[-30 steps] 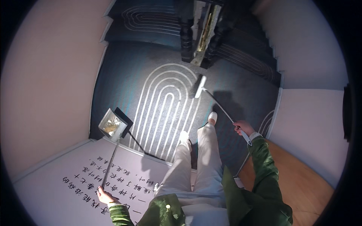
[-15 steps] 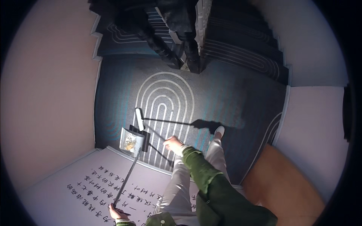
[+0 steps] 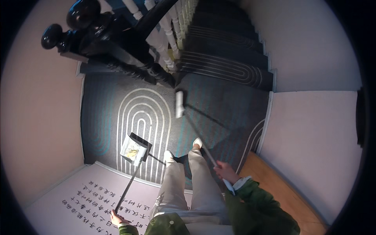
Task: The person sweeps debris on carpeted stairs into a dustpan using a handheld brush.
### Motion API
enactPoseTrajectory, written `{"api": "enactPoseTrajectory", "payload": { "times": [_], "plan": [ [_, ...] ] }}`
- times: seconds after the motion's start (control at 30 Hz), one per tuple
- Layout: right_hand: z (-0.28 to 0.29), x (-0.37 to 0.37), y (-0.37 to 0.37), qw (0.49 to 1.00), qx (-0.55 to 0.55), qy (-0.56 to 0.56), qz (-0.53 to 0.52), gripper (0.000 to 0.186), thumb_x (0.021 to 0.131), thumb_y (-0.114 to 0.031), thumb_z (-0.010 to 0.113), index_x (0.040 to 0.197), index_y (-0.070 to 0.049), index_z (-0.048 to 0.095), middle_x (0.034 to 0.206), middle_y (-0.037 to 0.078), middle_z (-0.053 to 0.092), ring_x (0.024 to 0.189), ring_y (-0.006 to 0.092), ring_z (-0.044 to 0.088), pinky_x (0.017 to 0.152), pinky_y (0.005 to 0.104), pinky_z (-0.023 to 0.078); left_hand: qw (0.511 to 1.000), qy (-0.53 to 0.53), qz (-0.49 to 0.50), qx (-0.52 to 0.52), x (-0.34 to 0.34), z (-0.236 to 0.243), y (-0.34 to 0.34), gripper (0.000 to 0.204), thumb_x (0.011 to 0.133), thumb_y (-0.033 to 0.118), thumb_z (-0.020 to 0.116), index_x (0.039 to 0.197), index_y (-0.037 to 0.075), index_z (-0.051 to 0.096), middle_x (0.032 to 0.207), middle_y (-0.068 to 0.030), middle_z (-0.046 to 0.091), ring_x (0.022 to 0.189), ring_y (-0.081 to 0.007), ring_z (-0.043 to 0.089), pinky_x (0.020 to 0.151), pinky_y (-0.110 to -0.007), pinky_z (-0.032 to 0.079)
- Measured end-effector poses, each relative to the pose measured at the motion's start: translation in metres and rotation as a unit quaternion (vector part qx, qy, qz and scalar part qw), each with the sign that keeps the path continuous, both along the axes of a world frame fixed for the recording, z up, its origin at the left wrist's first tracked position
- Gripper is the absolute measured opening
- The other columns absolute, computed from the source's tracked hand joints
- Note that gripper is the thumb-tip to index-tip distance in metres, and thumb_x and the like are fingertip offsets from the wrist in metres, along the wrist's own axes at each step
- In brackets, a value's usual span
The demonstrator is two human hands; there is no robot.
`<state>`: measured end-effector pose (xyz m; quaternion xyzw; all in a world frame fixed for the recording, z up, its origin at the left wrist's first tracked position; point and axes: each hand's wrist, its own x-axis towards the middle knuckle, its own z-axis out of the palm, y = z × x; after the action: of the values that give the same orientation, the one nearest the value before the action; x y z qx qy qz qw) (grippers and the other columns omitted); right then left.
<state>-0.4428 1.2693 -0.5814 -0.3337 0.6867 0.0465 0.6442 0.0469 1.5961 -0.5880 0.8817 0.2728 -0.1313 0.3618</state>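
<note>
Stair landing, patterned dark carpet, seen from above. Right hand out in front of the body, right of the legs; grip closed round the dark shaft of a broom, fingers wrapped, pale butt end sticking out below the hand. Shaft slants up and left from there to a white broom head, slightly blurred, over the carpet just right of the large looped pale motif and near the foot of the black newel posts. Shadow of the broom falls to its right. Left hand low at lower left; grip closed round the upper end of a long thin handle, which runs up and right to a pale dustpan. Pan lies over the left part of the looped motif, dark shadow along its far side and right; contact with the carpet cannot be told. In the pan: small yellowish and whitish debris, pieces too small to identify. Broom head and pan well apart. White shoes and light trousers between the two handles; green sleeves on both arms. White balusters and carpeted stairs beyond. Orange-brown board at lower right.
</note>
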Motion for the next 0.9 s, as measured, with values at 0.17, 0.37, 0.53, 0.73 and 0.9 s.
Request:
{"api": "enactPoseTrajectory", "payload": {
  "times": [0.17, 0.37, 0.53, 0.73, 0.9],
  "plan": [
    [-0.100, -0.024, 0.009, 0.986, 0.085, -0.137, -0.043, 0.050, 0.079, -0.019, 0.065, 0.119, 0.004, 0.045, 0.064, 0.004, 0.053, 0.049, 0.0092, 0.049, 0.042, 0.0245, 0.039, 0.998, -0.001, -0.054, -0.035, -0.022, 0.018, -0.007, 0.017, 0.082, 0.026, 0.060, 0.082, 0.009, 0.059, 0.049, 0.0050, 0.040, 0.035, -0.0056, 0.028, 0.033, -0.022, 0.022],
    [0.020, -0.104, -0.041, 0.998, 0.027, 0.022, -0.045, 0.041, 0.080, -0.017, 0.064, 0.111, 0.005, 0.052, 0.063, 0.005, 0.054, 0.050, 0.0097, 0.051, 0.042, 0.0243, 0.039, 0.945, -0.038, -0.318, -0.068, -0.017, 0.039, -0.033, 0.012, 0.082, 0.016, 0.062, 0.078, 0.005, 0.058, 0.058, 0.0035, 0.048, 0.047, -0.0036, 0.039, 0.043, -0.019, 0.030],
    [0.096, -0.117, -0.040, 0.999, -0.027, 0.029, -0.011, 0.034, 0.083, -0.018, 0.060, 0.108, 0.004, 0.054, 0.058, 0.003, 0.051, 0.047, 0.0097, 0.050, 0.042, 0.0234, 0.039, 0.801, -0.066, -0.591, 0.075, -0.014, 0.059, -0.107, 0.013, 0.078, 0.013, 0.065, 0.076, 0.000, 0.061, 0.058, -0.0063, 0.057, 0.052, -0.0098, 0.048, 0.052, -0.026, 0.041],
    [0.001, -0.095, -0.048, 0.772, -0.385, 0.266, 0.431, 0.031, 0.084, -0.013, 0.049, 0.110, 0.002, 0.052, 0.062, 0.013, 0.060, 0.054, 0.0263, 0.060, 0.048, 0.0367, 0.047, 0.704, -0.040, -0.709, 0.029, -0.039, 0.051, -0.190, 0.013, 0.073, 0.014, 0.067, 0.080, 0.004, 0.065, 0.056, -0.0115, 0.056, 0.048, -0.0125, 0.053, 0.051, -0.026, 0.044],
    [-0.087, -0.037, -0.059, 0.770, -0.308, 0.330, 0.451, 0.043, 0.081, -0.006, 0.043, 0.121, 0.009, 0.040, 0.063, 0.016, 0.060, 0.057, 0.0304, 0.060, 0.050, 0.0412, 0.048, 0.693, -0.030, -0.719, 0.038, -0.061, 0.034, -0.211, 0.015, 0.073, 0.018, 0.069, 0.083, 0.007, 0.066, 0.052, -0.0085, 0.053, 0.045, -0.0109, 0.049, 0.048, -0.027, 0.042]
  ]
}}
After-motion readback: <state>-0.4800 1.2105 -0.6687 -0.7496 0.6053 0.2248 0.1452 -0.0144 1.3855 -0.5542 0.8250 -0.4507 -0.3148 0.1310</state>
